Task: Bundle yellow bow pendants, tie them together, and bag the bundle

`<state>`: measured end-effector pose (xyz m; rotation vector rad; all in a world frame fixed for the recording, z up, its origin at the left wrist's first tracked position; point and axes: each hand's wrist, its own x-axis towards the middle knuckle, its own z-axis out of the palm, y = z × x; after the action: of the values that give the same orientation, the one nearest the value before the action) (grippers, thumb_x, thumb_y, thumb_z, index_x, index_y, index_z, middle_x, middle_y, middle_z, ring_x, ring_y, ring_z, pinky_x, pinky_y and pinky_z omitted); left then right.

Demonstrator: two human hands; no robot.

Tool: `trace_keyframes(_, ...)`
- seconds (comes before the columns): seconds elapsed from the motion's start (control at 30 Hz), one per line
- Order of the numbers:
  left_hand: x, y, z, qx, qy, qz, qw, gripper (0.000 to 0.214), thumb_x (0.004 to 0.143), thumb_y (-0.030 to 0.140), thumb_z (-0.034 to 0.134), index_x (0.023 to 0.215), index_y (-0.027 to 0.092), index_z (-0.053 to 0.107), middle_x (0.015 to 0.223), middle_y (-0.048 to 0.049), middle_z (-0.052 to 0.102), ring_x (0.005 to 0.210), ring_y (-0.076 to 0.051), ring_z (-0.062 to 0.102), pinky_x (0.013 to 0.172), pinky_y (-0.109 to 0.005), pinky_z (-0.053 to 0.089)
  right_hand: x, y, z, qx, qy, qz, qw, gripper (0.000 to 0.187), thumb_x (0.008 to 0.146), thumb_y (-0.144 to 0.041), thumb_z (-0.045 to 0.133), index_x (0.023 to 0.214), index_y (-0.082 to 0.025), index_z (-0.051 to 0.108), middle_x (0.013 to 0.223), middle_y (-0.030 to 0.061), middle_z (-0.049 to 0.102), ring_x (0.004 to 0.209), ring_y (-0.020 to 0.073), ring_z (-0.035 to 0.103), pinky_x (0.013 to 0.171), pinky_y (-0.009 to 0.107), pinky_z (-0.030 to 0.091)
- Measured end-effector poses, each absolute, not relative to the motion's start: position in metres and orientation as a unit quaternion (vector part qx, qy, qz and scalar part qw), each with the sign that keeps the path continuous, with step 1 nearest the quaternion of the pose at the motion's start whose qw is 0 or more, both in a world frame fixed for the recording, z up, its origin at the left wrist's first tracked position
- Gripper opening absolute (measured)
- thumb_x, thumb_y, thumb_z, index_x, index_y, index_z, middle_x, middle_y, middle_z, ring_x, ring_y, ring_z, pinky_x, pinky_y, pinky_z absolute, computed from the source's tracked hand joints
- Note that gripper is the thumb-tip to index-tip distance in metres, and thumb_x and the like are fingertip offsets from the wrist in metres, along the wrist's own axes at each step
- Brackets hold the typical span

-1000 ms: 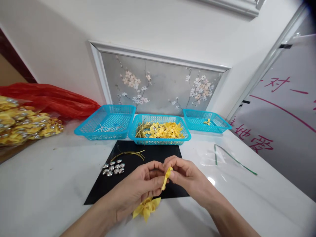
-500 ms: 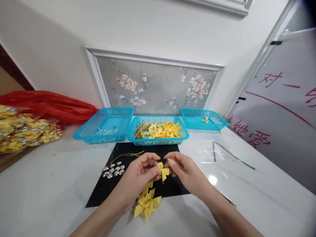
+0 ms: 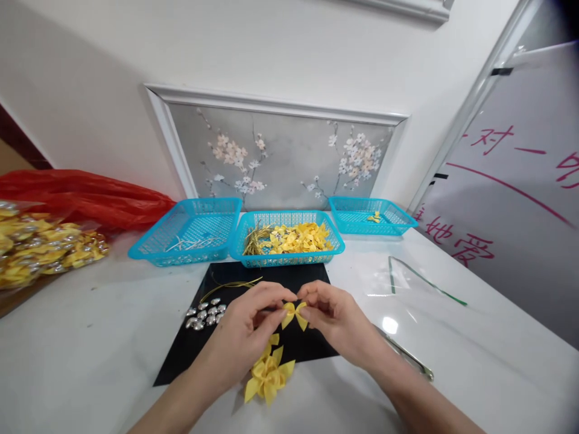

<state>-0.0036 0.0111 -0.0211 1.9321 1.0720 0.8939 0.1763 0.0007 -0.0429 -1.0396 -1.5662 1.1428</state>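
Note:
Between my two hands is a small yellow ribbon bow (image 3: 295, 316), its two tails hanging down. My left hand (image 3: 253, 319) pinches the bow's left side, and my right hand (image 3: 332, 316) pinches its right side, fingertips nearly meeting above it. Under the hands lies a black mat (image 3: 181, 355). Silver beads (image 3: 211, 314) sit in a group on it, left of my left hand, with gold ties (image 3: 235, 284) behind them. Several more yellow bows (image 3: 270, 377) lie at the mat's front edge, partly covered by my left wrist.
A blue basket (image 3: 289, 260) of yellow bows and gold ties stands behind the mat. Other blue baskets flank it, left (image 3: 151, 256) and right (image 3: 362, 228). Metal tweezers (image 3: 409, 355) lie by my right forearm, a green strip (image 3: 429, 282) farther right. Bagged bows (image 3: 49, 244) are far left.
My right hand has moved left and now grips the bow's right side. The bow has turned to face me, its tails spread. The view has shifted slightly, showing more of the tweezers.

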Motion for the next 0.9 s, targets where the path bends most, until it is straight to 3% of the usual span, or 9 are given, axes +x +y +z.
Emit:
trace_keyframes(0.13, -0.007, 0.012, -0.015, 0.827, 0.402, 0.287, 0.269, 0.020, 0.087, 0.020, 0.045, 0.084, 0.025, 0.064, 0.097, -0.0026, 0.061, 0.087, -0.017, 0.058, 0.076, -0.026, 0.043, 0.178, 0.000, -0.044, -0.424, -0.662, 0.446, 0.427, 0.005, 0.084, -0.020, 0.049, 0.084, -0.020, 0.054, 0.067, -0.0039, 0.051, 0.062, 0.0101, 0.046, 0.058, 0.022, 0.035)
trace_keyframes(0.3, -0.009, 0.014, -0.019, 0.859, 0.379, 0.262, 0.223, 0.020, 0.086, 0.010, 0.042, 0.081, 0.021, 0.058, 0.091, -0.0013, 0.059, 0.081, -0.013, 0.056, 0.072, -0.024, 0.040, 0.179, 0.000, -0.045, -0.451, -0.704, 0.387, 0.388, 0.010, 0.084, -0.015, 0.048, 0.083, -0.020, 0.056, 0.065, -0.0047, 0.051, 0.060, 0.0096, 0.044, 0.055, 0.020, 0.032)
trace_keyframes(0.5, -0.009, 0.015, -0.025, 0.867, 0.363, 0.260, 0.221, 0.020, 0.086, 0.006, 0.041, 0.083, 0.021, 0.054, 0.087, 0.0003, 0.056, 0.077, -0.011, 0.053, 0.070, -0.022, 0.039, 0.177, -0.001, -0.042, -0.460, -0.746, 0.309, 0.368, 0.016, 0.083, -0.009, 0.048, 0.078, -0.020, 0.057, 0.067, -0.0053, 0.054, 0.061, 0.0082, 0.046, 0.059, 0.018, 0.033)
trace_keyframes(0.9, -0.006, 0.014, -0.029, 0.865, 0.386, 0.220, 0.234, 0.020, 0.083, 0.006, 0.037, 0.076, 0.019, 0.050, 0.084, -0.0006, 0.053, 0.076, -0.013, 0.052, 0.069, -0.026, 0.038, 0.174, -0.001, -0.046, -0.475, -0.761, 0.280, 0.341, 0.017, 0.081, -0.004, 0.049, 0.073, -0.019, 0.052, 0.065, -0.0055, 0.053, 0.059, 0.0085, 0.047, 0.057, 0.018, 0.033)
